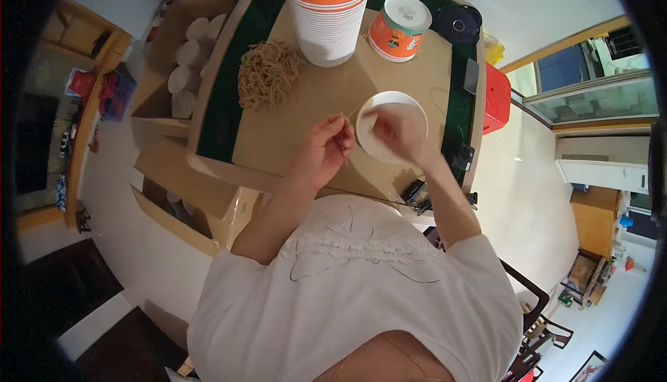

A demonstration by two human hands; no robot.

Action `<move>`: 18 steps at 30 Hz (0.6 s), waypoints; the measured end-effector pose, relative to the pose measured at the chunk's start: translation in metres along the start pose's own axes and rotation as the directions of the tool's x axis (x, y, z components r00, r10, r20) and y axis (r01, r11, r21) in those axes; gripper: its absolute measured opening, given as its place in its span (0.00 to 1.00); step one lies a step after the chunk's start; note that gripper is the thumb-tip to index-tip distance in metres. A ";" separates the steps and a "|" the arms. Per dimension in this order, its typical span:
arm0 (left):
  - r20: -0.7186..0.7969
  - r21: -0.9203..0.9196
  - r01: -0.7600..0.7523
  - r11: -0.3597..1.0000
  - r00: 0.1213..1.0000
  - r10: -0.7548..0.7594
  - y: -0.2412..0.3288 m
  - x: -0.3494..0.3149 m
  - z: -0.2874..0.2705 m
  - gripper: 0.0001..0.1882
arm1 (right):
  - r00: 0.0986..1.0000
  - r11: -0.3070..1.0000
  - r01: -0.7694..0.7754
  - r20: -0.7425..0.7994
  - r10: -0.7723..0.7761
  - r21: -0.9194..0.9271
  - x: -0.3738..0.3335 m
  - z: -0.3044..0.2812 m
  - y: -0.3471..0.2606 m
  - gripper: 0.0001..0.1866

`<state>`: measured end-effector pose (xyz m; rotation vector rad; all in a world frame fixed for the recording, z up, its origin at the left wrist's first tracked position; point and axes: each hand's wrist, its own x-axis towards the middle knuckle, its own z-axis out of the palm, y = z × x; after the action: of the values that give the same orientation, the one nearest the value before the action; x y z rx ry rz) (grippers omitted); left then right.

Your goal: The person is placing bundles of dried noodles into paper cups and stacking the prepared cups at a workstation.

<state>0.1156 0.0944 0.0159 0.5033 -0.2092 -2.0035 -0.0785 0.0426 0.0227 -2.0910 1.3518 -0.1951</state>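
Note:
My left hand (324, 151) is at the near middle of the table, its fingers pinched together on a thin brown cord that shows only in part. Beside it, my right hand (396, 132) reaches over the mouth of a white paper bucket (366, 147); motion blurs its fingers, and whether they hold anything is unclear. A tangled heap of brown cords (268, 74) lies beyond my left hand. At the far middle stands a tall stack of nested paper buckets (328, 24), white below and orange on top. Right of it, an orange printed bucket (397, 29) rests upside down.
A cardboard sheet (271, 139) covers much of the green tabletop. A dark round object (457, 23) sits at the far right corner, a black device (415, 191) near the front edge. Left of the table, an open carton (156, 97) holds several white cups; another carton (187, 180) stands nearer. A red stool (496, 97) is at right.

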 end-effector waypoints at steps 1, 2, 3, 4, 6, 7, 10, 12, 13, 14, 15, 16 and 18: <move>0.003 -0.004 -0.030 1.000 1.000 0.030 -0.006 0.002 0.002 0.06 | 0.988 0.976 0.028 0.140 -0.059 0.216 -0.021 0.012 -0.006 0.11; 0.001 -0.009 -0.019 1.000 1.000 0.019 -0.012 0.004 0.004 0.06 | 0.956 0.905 0.017 0.258 -0.139 0.426 -0.041 0.022 -0.013 0.10; 0.008 0.028 -0.012 1.000 1.000 0.012 -0.017 0.006 0.007 0.05 | 0.931 0.824 -0.084 0.338 -0.135 0.560 -0.054 0.034 -0.016 0.08; 0.014 0.066 -0.005 0.998 1.000 0.004 -0.022 0.008 0.009 0.05 | 0.900 0.716 -0.192 0.412 -0.145 0.671 -0.064 0.044 -0.015 0.07; 0.025 0.071 0.042 0.997 0.999 -0.044 -0.028 0.007 0.011 0.05 | 0.938 0.625 -0.227 0.341 -0.066 0.747 -0.081 0.053 -0.007 0.08; 0.039 0.080 0.079 0.994 0.996 -0.082 -0.031 0.006 0.011 0.05 | 0.962 0.531 -0.238 0.272 0.014 0.813 -0.091 0.056 -0.001 0.09; 0.013 0.276 0.199 0.940 0.977 -0.211 -0.041 0.004 0.000 0.05 | 0.932 0.269 -0.210 0.109 0.347 0.940 -0.116 0.063 0.031 0.13; -0.007 0.337 0.236 0.912 0.969 -0.248 -0.056 0.005 -0.003 0.04 | 0.884 0.015 -0.071 0.056 0.464 0.997 -0.122 0.049 0.034 0.14; -0.026 0.397 0.263 0.879 0.961 -0.276 -0.063 0.006 -0.002 0.04 | 0.849 -0.142 0.038 0.043 0.526 0.989 -0.122 0.048 0.043 0.14; -0.025 0.400 0.272 0.875 0.958 -0.287 -0.069 0.008 0.001 0.04 | 0.836 -0.236 0.116 0.034 0.548 0.965 -0.121 0.047 0.051 0.13; -0.007 0.458 0.285 0.842 0.948 -0.317 -0.075 0.009 0.003 0.05 | 0.845 -0.289 0.170 0.012 0.535 0.942 -0.117 0.045 0.058 0.11; 0.010 0.514 0.292 0.806 0.938 -0.347 -0.080 0.009 0.005 0.05 | 0.853 -0.340 0.221 -0.012 0.521 0.914 -0.112 0.043 0.064 0.10; 0.038 0.556 0.277 0.784 0.934 -0.356 -0.091 0.015 -0.004 0.04 | 0.779 -0.363 0.221 0.060 0.624 0.905 -0.098 0.026 0.064 0.06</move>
<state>0.0384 0.1244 -0.0240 0.7966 -0.8539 -2.3093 -0.1613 0.1207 -0.0144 -0.0433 0.9923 -1.3368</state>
